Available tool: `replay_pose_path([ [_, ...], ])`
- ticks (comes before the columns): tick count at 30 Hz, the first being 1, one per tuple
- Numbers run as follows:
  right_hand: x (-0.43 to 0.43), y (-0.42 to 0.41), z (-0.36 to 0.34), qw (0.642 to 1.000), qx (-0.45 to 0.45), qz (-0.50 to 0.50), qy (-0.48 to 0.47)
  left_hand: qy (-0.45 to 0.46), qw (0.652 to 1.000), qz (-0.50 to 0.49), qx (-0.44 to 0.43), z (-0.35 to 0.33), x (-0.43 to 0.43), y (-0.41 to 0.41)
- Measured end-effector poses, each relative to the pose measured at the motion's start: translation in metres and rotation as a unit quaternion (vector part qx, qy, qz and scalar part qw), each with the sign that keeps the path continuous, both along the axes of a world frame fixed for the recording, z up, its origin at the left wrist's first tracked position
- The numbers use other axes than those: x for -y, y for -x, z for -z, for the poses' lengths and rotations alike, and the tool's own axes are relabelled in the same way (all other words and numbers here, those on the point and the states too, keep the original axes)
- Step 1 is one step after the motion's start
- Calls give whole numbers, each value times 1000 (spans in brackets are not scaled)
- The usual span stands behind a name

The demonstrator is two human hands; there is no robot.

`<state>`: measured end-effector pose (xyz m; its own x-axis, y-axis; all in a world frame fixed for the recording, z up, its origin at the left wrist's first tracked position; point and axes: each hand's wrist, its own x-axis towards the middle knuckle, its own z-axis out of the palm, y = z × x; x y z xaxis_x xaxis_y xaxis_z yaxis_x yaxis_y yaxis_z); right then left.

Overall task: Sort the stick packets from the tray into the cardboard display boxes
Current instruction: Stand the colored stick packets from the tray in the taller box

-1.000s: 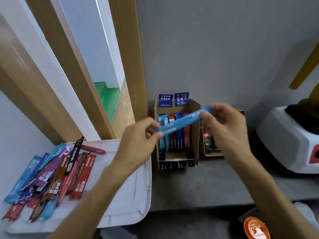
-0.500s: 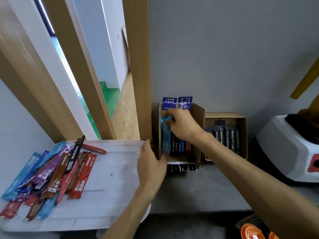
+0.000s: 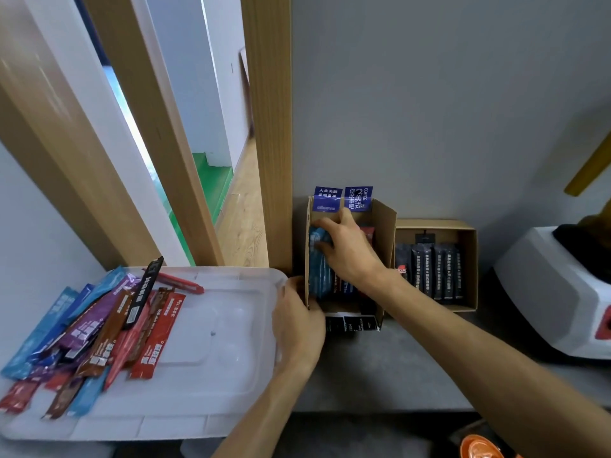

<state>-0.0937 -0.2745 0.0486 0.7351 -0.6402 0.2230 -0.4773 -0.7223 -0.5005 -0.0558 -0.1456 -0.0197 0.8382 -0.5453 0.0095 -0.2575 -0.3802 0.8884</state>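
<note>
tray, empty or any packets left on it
Not empty: packets lie piled at the left end of the tray; the rest is bare.

Grey wall, wooden door frame, grey counter.

Seemingly an office pantry: coffee display boxes beside white appliance.

Glossy foil packets; translucent plastic tray; matt cardboard boxes.
</note>
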Motion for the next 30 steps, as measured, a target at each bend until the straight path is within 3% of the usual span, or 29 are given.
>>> replay_pose_path([
  [14,-1,3,0,999,23,19,-13,-11,1000,16,-1,-3,-3,-2],
  [21,-40,25,-15,983,174,48,-22,103,994,38,28,-39,-58,-26],
  [24,-69,26,-20,970,243,25,-1,111,993,12,43,-46,-98,-60],
  [27,-96,16,-15,969,247,-4,-16,49,993,-50,98,-40,-130,-107],
  [30,-118,-2,1,976,206,-30,-62,-84,980,-108,142,-19,-151,-159],
])
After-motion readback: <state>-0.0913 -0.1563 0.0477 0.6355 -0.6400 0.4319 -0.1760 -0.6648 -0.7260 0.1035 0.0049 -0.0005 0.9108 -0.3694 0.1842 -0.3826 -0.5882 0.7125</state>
